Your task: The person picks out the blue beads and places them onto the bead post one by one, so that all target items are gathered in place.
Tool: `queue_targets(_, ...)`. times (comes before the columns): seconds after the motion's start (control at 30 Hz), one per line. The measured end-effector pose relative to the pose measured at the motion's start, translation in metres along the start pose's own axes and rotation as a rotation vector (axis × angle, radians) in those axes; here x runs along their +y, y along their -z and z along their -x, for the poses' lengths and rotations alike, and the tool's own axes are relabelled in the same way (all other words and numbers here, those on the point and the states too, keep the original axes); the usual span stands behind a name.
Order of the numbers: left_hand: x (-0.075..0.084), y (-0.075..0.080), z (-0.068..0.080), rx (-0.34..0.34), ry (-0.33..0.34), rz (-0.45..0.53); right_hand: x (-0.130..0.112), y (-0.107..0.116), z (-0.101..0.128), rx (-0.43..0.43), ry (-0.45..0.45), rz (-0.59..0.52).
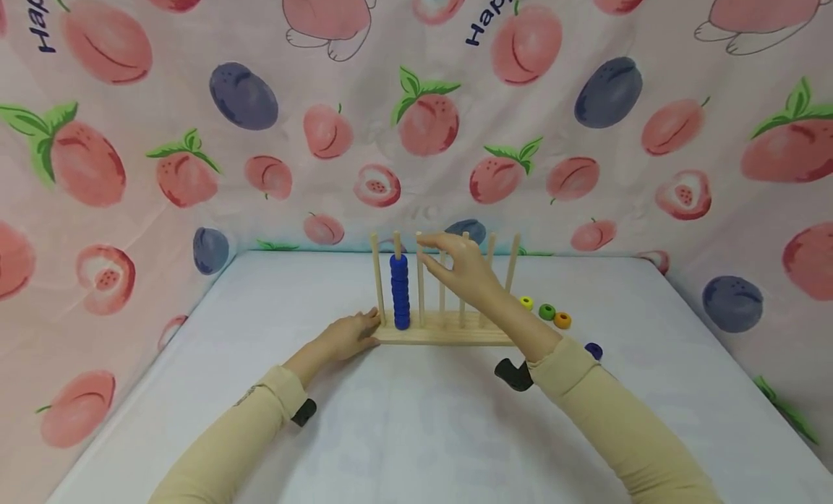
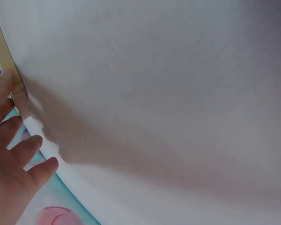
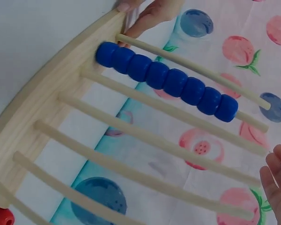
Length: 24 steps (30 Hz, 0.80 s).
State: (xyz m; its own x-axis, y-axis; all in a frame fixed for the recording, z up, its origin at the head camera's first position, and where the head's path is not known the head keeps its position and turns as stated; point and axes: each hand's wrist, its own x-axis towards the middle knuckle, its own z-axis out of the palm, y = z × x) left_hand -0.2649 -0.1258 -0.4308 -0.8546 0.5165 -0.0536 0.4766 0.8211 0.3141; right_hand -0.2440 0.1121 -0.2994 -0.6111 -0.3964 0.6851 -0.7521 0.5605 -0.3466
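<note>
A wooden peg rack with a row of upright pegs stands on the table. Its second peg from the left bears a stack of blue beads; the other pegs are bare. My left hand grips the left end of the base, thumb on the front and a finger behind, other fingers spread past the end. Up at the peg tops is my right hand, thumb and forefinger apart beside the third peg's tip, with no bead showing between them. In the right wrist view its fingers appear extended near the peg ends.
Right of the rack lie loose beads: yellow, green, orange and dark blue. A red bead shows near the base in the right wrist view. A fruit-print cloth hangs behind the white table.
</note>
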Motion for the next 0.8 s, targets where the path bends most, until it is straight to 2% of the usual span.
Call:
queue_targets(0.3, 0.005, -0.002, -0.004, 0.106, -0.009, -0.063, 0.011, 0.007, 0.020, 0.005, -0.024, 0.022)
queue_targets(0.47, 0.005, -0.003, -0.004, 0.131, 0.006, -0.099, 0.012, 0.011, 0.030, 0.006, -0.115, 0.004)
queue_targets(0.57, 0.005, -0.001, -0.003, 0.173, 0.006, -0.104, 0.015, 0.014, 0.034, 0.014, -0.173, 0.001)
queue_targets(0.8, 0.010, -0.001, 0.000, 0.322, -0.086, -0.104, 0.025, 0.029, 0.045, 0.044, -0.213, 0.015)
